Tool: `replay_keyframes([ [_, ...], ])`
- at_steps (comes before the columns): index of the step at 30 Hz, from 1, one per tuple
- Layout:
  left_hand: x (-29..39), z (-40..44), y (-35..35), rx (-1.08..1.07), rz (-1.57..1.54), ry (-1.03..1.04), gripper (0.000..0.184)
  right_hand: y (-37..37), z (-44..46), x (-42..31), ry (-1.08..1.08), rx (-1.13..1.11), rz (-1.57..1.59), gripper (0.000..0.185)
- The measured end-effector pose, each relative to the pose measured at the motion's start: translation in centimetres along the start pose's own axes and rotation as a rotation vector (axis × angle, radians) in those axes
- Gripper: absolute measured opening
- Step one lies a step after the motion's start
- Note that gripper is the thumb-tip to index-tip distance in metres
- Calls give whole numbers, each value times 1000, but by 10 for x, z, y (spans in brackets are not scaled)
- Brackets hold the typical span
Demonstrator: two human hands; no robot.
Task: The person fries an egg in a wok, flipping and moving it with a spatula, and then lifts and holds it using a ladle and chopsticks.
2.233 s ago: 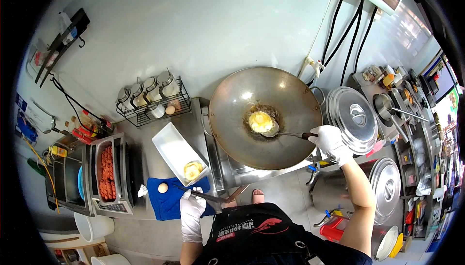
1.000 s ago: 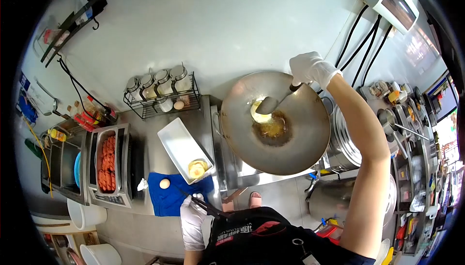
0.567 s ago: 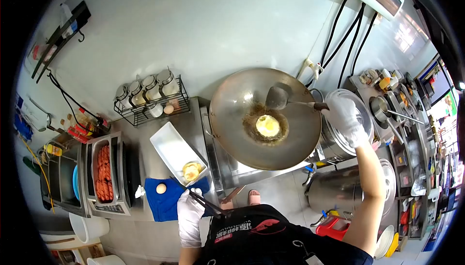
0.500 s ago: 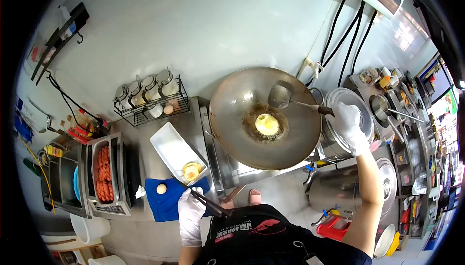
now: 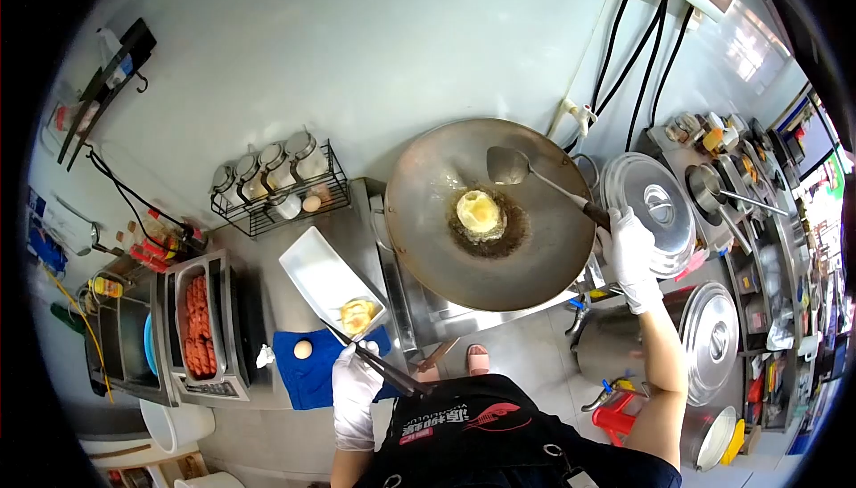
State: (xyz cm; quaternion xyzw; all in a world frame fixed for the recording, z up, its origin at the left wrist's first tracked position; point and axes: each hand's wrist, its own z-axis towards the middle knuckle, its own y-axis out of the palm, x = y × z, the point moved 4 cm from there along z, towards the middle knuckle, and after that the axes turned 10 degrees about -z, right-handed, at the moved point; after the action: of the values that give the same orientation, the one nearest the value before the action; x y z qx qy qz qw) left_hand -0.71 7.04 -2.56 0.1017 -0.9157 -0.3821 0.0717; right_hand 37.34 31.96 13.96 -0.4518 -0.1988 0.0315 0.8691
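Sliding toward ten o'clock, the frying egg (image 5: 479, 210) sits off the oil's (image 5: 501, 240) middle in the wok (image 5: 428, 252), seemingly unstuck; the right hand (image 5: 631, 258) grips the spatula (image 5: 508, 166), blade clear at the egg's one o'clock; the left hand's (image 5: 355, 383) fingers close round dark tongs (image 5: 389, 371)

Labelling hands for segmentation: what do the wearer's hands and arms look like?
Left hand and right hand: both in white gloves, wrinkled, running past the wrists. Forearms bare; dark sleeve above the right elbow. No cables or markings discernible.
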Motion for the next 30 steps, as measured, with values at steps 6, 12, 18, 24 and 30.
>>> replay_keyframes([
  [6, 5, 1, -11, 32, -28, 15, 11, 11, 31, -21, -105, -146, -55, 20],
  [12, 2, -3, -6, 5, -41, -28, 13, 15, 102, -57, -292, -20, -203, 10],
  [18, 9, -14, -13, 52, -75, 122, 13, 2, 151, -103, -377, 215, -352, 6],
  [24, 22, -23, -32, 32, -92, 195, 11, 34, 159, -124, -437, 309, -420, 10],
  [30, 24, -16, -44, -22, -135, 95, 14, 35, 135, -115, -524, 225, -335, 4],
])
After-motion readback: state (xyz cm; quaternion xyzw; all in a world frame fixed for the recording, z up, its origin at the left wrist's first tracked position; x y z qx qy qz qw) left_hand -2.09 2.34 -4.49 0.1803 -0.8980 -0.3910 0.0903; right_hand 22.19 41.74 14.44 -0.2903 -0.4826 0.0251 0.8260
